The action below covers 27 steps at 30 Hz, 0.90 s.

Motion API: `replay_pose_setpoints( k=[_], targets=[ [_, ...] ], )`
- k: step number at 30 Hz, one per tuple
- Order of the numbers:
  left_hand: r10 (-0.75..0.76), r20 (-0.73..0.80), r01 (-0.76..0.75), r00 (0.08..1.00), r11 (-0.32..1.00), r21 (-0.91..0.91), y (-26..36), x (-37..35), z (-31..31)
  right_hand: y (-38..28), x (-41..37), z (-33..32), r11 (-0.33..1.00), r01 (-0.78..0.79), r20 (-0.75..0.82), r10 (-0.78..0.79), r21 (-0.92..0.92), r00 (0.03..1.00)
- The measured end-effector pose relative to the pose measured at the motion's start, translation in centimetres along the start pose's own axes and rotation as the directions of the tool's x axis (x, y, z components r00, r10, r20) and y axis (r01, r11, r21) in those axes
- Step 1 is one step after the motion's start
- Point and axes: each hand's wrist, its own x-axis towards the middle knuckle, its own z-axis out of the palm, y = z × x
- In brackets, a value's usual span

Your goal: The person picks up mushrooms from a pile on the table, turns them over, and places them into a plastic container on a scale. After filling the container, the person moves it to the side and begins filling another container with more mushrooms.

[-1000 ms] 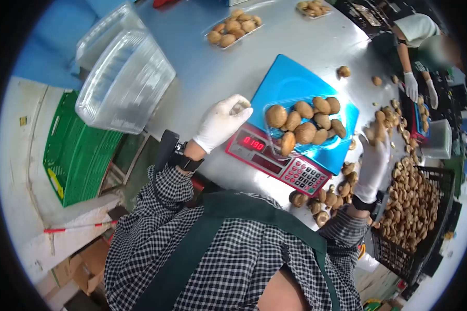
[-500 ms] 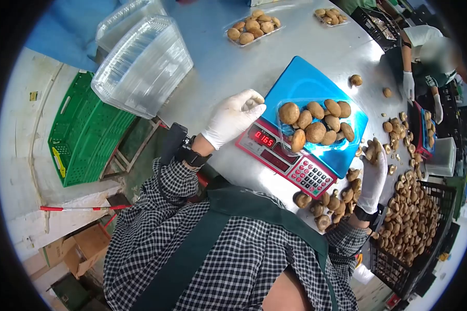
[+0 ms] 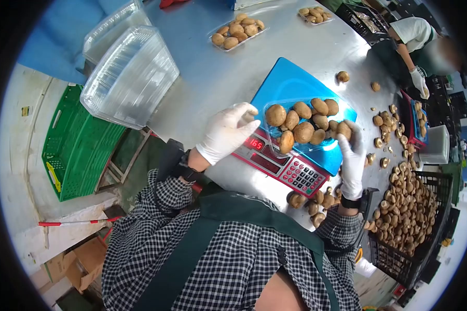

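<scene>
Nearest: right hand (image 3: 352,158), fingertips pinching one mushroom (image 3: 344,130) at right end of clear tray (image 3: 300,148); closer to it than left hand (image 3: 227,132), thumb and fingers parted beside scale (image 3: 277,85). Next: tray, loaded, atop scale, long axis roughly hand to hand. Farther: another mushroom (image 3: 342,76), loose on steel table (image 3: 218,78).

- Mushrooms (image 3: 343,76): too many to count
- The wearer's hands (image 3: 224,132): two
- Weighing scales (image 3: 280,85): two
- Plainly visible mushroom trays (image 3: 271,136): three
- Clear tray stacks (image 3: 132,83): three
- Mushroom-heaped crate (image 3: 394,262): one
</scene>
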Motion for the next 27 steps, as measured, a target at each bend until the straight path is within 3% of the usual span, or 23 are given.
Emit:
replay_pose_setpoints(
  k=[1,2,3,5,6,7,9,11,16,18,22,24,27],
  targets=[
    [0.008,0.003,-0.008,1.0,1.0,0.0,0.6,0.5,0.3,-0.3,0.3,0.7,0.99,0.054,0.032,-0.051,-0.127,0.998],
    [0.22,-0.016,-0.214,0.975,0.961,0.176,1.4,1.2,0.6,-1.2,0.5,1.3,0.951,0.164,0.08,-0.148,-0.263,0.986],
    [0.424,-0.001,-0.397,0.906,0.85,0.346,2.2,2.0,1.0,-1.8,0.6,2.1,0.962,0.136,0.096,-0.117,-0.238,0.989],
    [0.391,0.073,-0.392,0.917,0.858,0.332,3.2,3.6,2.2,-0.9,1.2,3.0,0.96,0.163,0.076,-0.149,-0.226,0.986],
    [0.431,0.152,-0.451,0.889,0.774,0.445,2.9,4.6,2.9,-1.4,1.5,3.3,0.973,0.121,0.08,-0.107,-0.198,0.991],
    [0.457,0.233,-0.504,0.858,0.67,0.544,2.6,5.5,3.6,-0.3,2.1,3.7,0.951,0.207,0.057,-0.199,-0.232,0.978],
    [0.41,0.269,-0.489,0.872,0.682,0.544,2.2,6.2,4.5,0.4,2.7,4.0,0.851,0.367,0.08,-0.365,-0.375,0.928],
    [0.344,0.312,-0.462,0.886,0.725,0.512,2.0,6.6,4.4,1.7,2.8,4.1,0.784,0.372,0.119,-0.363,-0.498,0.924],
    [0.242,0.349,-0.38,0.905,0.827,0.414,1.7,6.6,3.9,1.6,2.7,3.9,0.826,0.336,0.14,-0.306,-0.452,0.942],
    [0.46,0.202,-0.502,0.865,0.806,0.316,0.5,6.6,4.1,1.8,2.6,3.7,0.834,0.336,0.136,-0.308,-0.437,0.942],
    [0.435,0.158,-0.46,0.887,0.865,0.202,0.2,6.6,3.6,2.0,2.5,3.6,0.816,0.349,0.135,-0.325,-0.46,0.936],
    [0.414,0.071,-0.412,0.907,0.91,-0.051,0.2,6.7,3.6,1.3,2.2,3.4,0.86,0.314,0.11,-0.295,-0.402,0.949],
    [0.416,0.04,-0.406,0.909,0.902,-0.145,0.7,6.9,2.8,-0.8,1.9,2.9,0.913,0.257,0.014,-0.266,-0.316,0.964]
  ],
)
